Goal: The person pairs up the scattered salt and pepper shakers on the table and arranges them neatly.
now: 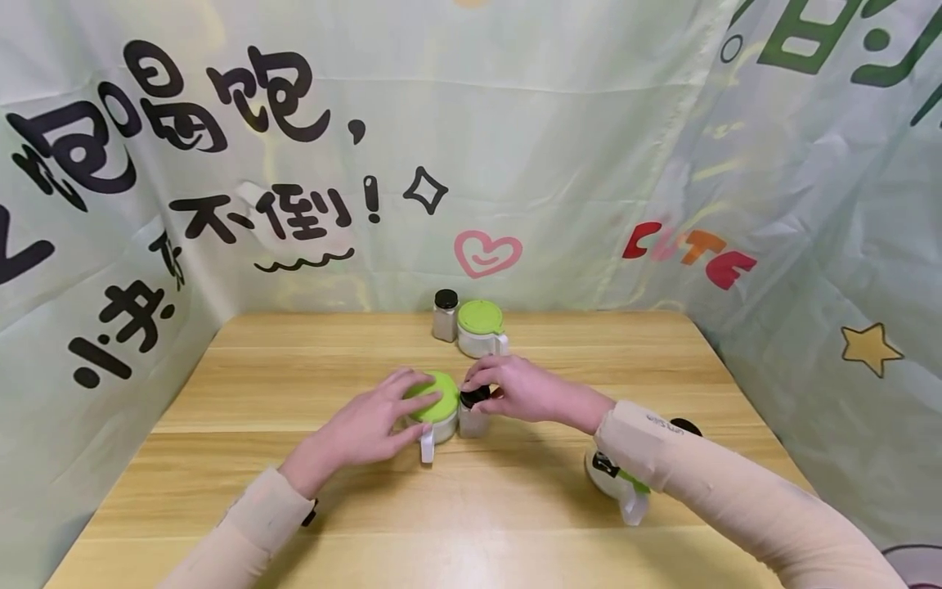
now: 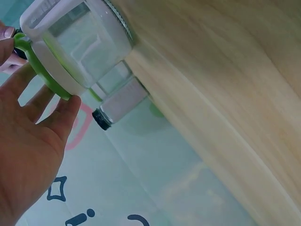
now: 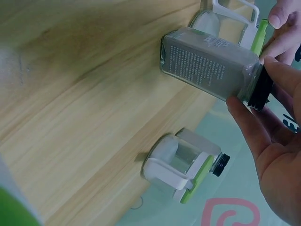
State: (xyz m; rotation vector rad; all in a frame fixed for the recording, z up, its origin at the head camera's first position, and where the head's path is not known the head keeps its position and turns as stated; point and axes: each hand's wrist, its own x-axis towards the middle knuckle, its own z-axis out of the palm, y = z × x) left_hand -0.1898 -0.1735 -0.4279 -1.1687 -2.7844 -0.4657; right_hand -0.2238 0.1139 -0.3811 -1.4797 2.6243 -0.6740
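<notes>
Near the middle of the table stands a seasoning jar (image 1: 445,393) with a round green lid and a white handle. My left hand (image 1: 368,421) holds it by the lid, with the fingers spread across the top; in the left wrist view the fingertips lie along the lid's rim. Right beside it is a square glass spice bottle (image 1: 473,422) with a black cap and greyish contents. My right hand (image 1: 526,389) pinches that bottle at its cap, thumb and fingers on opposite sides. Printed text shows on the bottle's side in the right wrist view.
Farther back stand another black-capped bottle (image 1: 445,321) and another green-lidded jar (image 1: 481,317), side by side. At the right, my sleeve partly covers a third jar (image 1: 605,477) and a black cap (image 1: 686,426). A printed curtain (image 1: 574,164) surrounds the wooden table (image 1: 294,360).
</notes>
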